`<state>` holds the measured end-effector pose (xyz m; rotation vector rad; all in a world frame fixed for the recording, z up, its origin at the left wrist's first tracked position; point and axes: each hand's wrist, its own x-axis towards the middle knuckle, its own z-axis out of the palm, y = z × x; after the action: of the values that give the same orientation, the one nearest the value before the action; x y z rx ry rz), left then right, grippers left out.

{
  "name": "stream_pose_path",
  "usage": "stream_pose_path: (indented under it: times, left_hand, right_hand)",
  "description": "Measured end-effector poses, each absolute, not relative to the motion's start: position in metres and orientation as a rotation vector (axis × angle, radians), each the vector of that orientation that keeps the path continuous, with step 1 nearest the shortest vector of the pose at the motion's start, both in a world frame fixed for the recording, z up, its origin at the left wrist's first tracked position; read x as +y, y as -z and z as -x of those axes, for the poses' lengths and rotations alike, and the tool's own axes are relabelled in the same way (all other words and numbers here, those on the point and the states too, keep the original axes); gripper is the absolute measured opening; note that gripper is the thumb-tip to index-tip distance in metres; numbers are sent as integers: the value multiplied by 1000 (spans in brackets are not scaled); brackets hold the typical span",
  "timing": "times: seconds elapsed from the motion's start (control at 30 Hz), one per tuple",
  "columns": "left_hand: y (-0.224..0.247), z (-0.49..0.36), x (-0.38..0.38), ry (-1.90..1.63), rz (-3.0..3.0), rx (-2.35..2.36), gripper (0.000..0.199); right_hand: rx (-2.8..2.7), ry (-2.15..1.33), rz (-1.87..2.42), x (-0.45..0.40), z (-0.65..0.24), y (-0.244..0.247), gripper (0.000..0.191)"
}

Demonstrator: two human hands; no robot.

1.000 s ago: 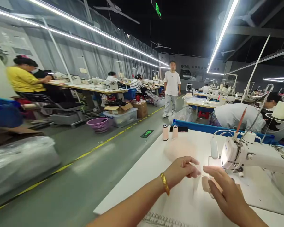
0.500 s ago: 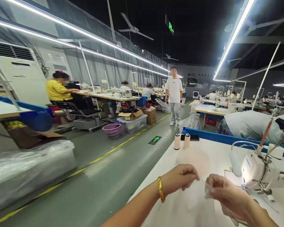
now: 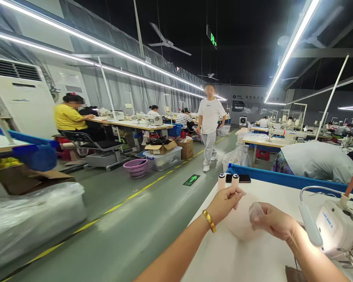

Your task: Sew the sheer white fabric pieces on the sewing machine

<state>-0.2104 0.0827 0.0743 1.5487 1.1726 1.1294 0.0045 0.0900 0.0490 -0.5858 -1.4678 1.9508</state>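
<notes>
A sheer, pale pink piece of fabric (image 3: 243, 224) hangs between my hands over the white tabletop, partly blurred. My left hand (image 3: 227, 203), with a gold bracelet (image 3: 209, 221) at the wrist, pinches its upper left edge. Lower and to the right, my right hand (image 3: 275, 220) is closed on a bunched whitish part of the same fabric. Just behind my left hand stand two pale pink thread spools (image 3: 221, 182), their lower parts hidden. A dark phone (image 3: 243, 178) lies beside them. The sewing machine (image 3: 329, 227) is to the right of my right hand, its lamp lit.
A blue cloth trough (image 3: 282, 179) runs along the table's far edge. Left of the table is an aisle with a yellow floor line (image 3: 148, 190), where a person (image 3: 209, 117) in white walks. Another person (image 3: 317, 156) bends over at the right.
Both hands have risen slightly with the fabric, the left one coming in front of the spools. The view has shifted, and the person in the aisle has come closer.
</notes>
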Motion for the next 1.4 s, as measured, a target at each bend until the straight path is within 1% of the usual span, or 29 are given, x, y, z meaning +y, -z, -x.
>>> stream_pose_path:
  times: [0.13, 0.3, 0.37, 0.43, 0.57, 0.6, 0.77, 0.8, 0.93, 1.0, 1.1, 1.2, 1.3, 1.37, 1.4]
  left_hand:
    - [-76, 215, 75, -1114, -1520, 1171, 57]
    - [-60, 211, 90, -1230, -1473, 1296, 59]
    - [-51, 208, 101, -1287, -1473, 1387, 54]
    - [-42, 207, 110, -1324, -1493, 1491, 44]
    - [-31, 208, 119, -1310, -1578, 1711, 25]
    - [-29, 210, 120, -1294, -1607, 1765, 22]
    - [-25, 220, 121, -1184, -1778, 1965, 13]
    - [-25, 221, 120, -1172, -1820, 1994, 14]
    - [-30, 215, 109, -1151, -2085, 2019, 35]
    - [-32, 207, 103, -1059, -2288, 1895, 37]
    - [-30, 197, 100, -831, -2508, 1688, 39]
    - [-21, 193, 103, -650, -2553, 1666, 57]
    - [-12, 196, 105, -599, -2566, 1696, 72]
    - [-12, 199, 104, -648, -2600, 1688, 70]
    - [-14, 199, 102, -692, -2620, 1677, 65]
  right_hand:
    - [-1377, -1870, 530, 87, -6, -50, 55]
    - [-1226, -1681, 616, 102, -5, -47, 53]
    - [-1199, -1595, 709, 115, -2, -44, 52]
    - [-1194, -1502, 839, 129, 1, -39, 48]
    - [-1251, -1304, 1114, 154, 8, -28, 29]
    - [-1279, -1261, 1173, 158, 10, -26, 27]
    - [-1434, -1083, 1417, 165, 16, -15, 30]
    - [-1460, -1052, 1458, 165, 17, -13, 30]
    - [-1530, -958, 1588, 165, 14, -6, 32]
    - [-1547, -937, 1626, 167, 11, -4, 32]
    - [-1550, -925, 1670, 170, 6, -3, 32]
    - [-1537, -869, 1708, 166, 1, -4, 32]
    - [-1563, -719, 1668, 141, -3, -6, 29]
    - [-1629, -617, 1575, 109, -8, -8, 25]
    - [-1676, -583, 1517, 89, -11, -10, 26]
